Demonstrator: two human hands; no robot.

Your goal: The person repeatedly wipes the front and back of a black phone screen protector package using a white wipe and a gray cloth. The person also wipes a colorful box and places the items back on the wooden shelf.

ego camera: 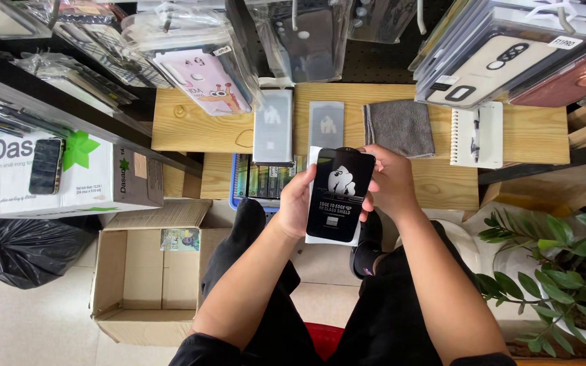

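I hold a black screen-protector packet (340, 194), flat and phone-shaped with white print, upright in front of me. My left hand (298, 202) grips its left edge. My right hand (389, 181) wraps its right edge, fingers near the top corner. A white backing sheet shows behind the packet. Behind my hands lies a wooden table (198, 125) with two grey flat packets (273, 127) side by side.
A folded grey cloth (399, 127) and a spiral notebook (477, 135) with a pen lie on the table. An open cardboard box (145, 278) and black rubbish bag (25, 249) sit on the floor at left. A potted plant (564, 264) stands right. Hanging phone cases fill the top.
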